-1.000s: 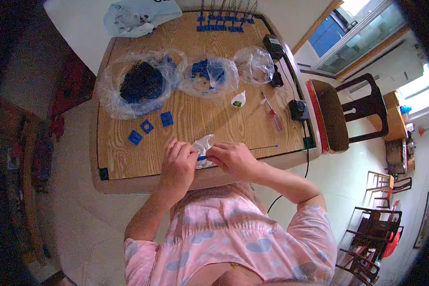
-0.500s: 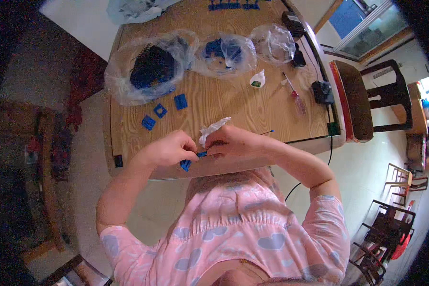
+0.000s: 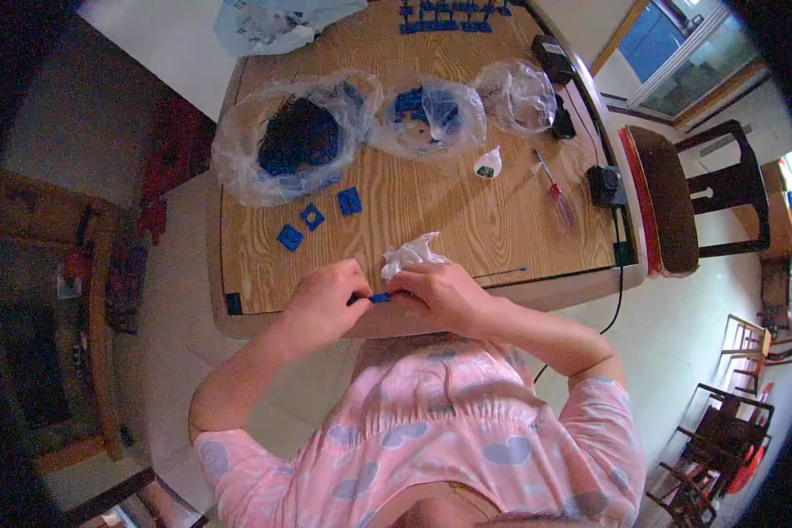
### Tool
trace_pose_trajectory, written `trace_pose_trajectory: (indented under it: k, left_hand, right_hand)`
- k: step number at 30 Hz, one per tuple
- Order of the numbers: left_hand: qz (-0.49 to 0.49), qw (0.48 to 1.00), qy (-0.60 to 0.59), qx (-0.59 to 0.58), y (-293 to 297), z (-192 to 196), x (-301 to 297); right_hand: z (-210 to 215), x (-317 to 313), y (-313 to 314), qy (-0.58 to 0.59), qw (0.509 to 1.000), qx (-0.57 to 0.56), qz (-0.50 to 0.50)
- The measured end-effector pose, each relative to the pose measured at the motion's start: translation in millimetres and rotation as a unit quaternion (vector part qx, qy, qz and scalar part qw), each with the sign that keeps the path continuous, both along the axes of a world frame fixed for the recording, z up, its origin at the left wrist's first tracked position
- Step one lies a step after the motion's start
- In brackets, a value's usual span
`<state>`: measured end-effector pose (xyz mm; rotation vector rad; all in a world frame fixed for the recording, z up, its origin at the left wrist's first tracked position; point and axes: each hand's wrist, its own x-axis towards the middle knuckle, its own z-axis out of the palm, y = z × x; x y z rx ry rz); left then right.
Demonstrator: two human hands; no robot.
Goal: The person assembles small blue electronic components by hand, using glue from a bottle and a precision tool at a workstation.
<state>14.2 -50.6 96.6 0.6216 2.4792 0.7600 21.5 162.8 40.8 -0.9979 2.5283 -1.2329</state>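
Note:
At the near edge of the table, both hands meet over a small blue plastic piece [image 3: 379, 298]. My left hand [image 3: 326, 301] pinches its left end and hides much of it. The fingers of my right hand [image 3: 444, 297] close on its right end. A crumpled white tissue [image 3: 414, 253] lies just beyond the right fingers and seems to touch them. To the right of that hand, a thin stick with a blue tip [image 3: 512, 270] rests on the tabletop. Three flat blue pieces, including one with a round hole [image 3: 312, 217], lie beyond my left hand.
Clear plastic bags [image 3: 238, 176] hold dark and blue parts farther back. A small white bottle [image 3: 488, 164], a screwdriver [image 3: 559, 201] and black power adapters [image 3: 605, 186] are at the right. Several blue assembled parts [image 3: 444, 25] stand at the far edge. A chair [image 3: 669, 202] stands beyond the table's right side.
The view has shifted slightly. The blue piece's wider end, seen below my left hand before, is now mostly hidden. The tissue sits lower and more bunched beside my right hand.

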Motion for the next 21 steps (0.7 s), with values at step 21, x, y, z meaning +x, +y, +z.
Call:
trace_pose_trajectory:
  k: [21]
  left_hand:
    - [0.043,0.991,0.120,0.036,-3.6,-0.2,9.7]
  right_hand:
    - [6.9,2.2,23.0,0.012,0.998,-0.058,-0.015]
